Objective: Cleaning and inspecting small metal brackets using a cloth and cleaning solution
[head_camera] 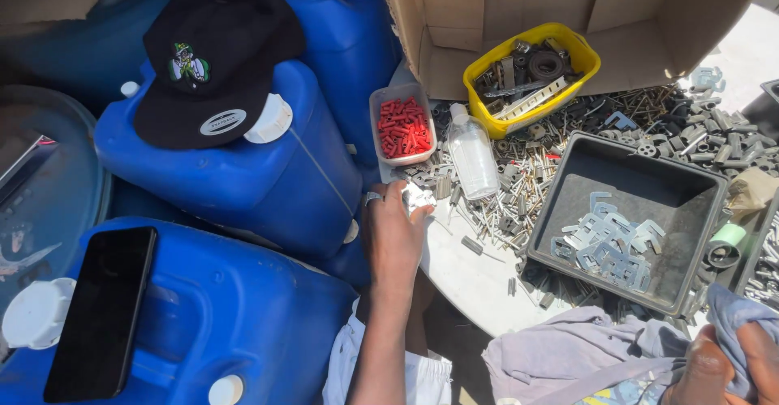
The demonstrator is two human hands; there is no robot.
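Left hand [395, 230] grips small shiny metal piece [419, 197] | right hand [730, 364] clutches grey cloth [568, 348] | black tray [698, 210] holds few brackets [608, 243]; mixed-parts heap [519, 170] largely unsorted.

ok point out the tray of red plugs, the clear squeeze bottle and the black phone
tray of red plugs [402, 126], head view, on the red plugs heaped in its middle
clear squeeze bottle [473, 155], head view, on the middle of its body
black phone [103, 311], head view, on the centre of its dark screen
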